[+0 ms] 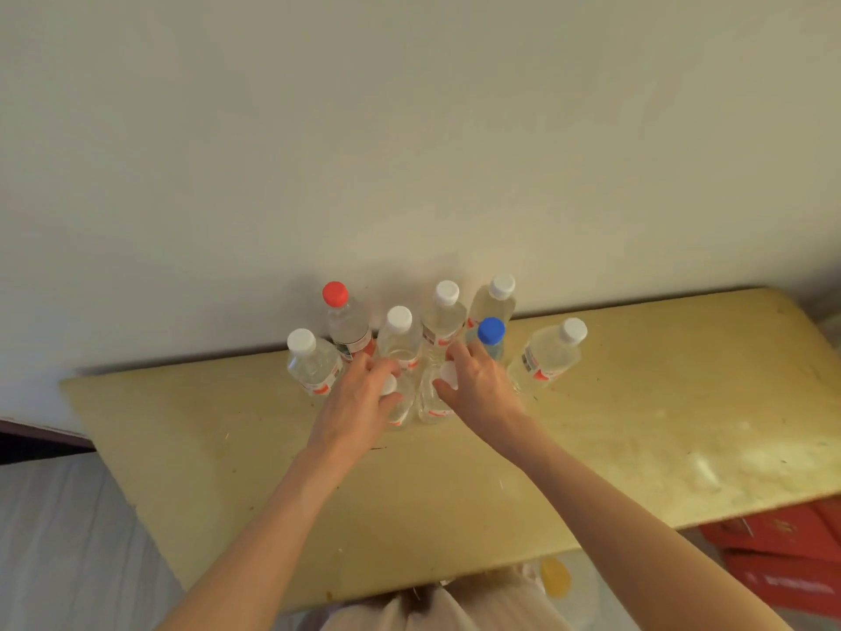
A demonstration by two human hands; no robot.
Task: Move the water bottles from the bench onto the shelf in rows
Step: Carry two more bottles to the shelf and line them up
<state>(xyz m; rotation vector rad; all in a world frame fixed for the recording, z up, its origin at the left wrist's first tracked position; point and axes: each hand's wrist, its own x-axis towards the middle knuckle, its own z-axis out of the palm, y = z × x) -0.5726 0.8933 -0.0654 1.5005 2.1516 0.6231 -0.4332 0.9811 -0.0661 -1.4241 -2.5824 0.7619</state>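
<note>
Nine clear plastic bottles stand clustered on a yellowish bench (637, 425) against a pale wall (409, 129), all upright and all holding clear liquid, most with red-and-white labels low on the body.

The left hand (359, 403) reaches in from below and curls its fingers over the top of the left front bottle (400, 409), whose white cap peeks out between the fingers. The right hand (478, 384) does the same on the right front bottle (432, 403), thumb and fingers wrapped round its white cap. These two bottles stand side by side, nearly touching, nearest the person.

Just left of the left hand is a white-capped bottle (311, 362). Beyond that hand's fingertips stands a red-capped bottle (346, 323), next to the wall. Between the two hands and just past them is another white-capped one (399, 337), with a taller-looking white-capped one (443, 316) to its right. Behind the right hand's knuckles a blue-capped bottle (490, 337) shows, partly hidden by the fingers, and behind it a white-capped bottle (496, 300) by the wall. Right of the right hand, a little apart from the rest, is one more white-capped bottle (548, 355).

Under the bench's right end lie red boxes (782, 553).
</note>
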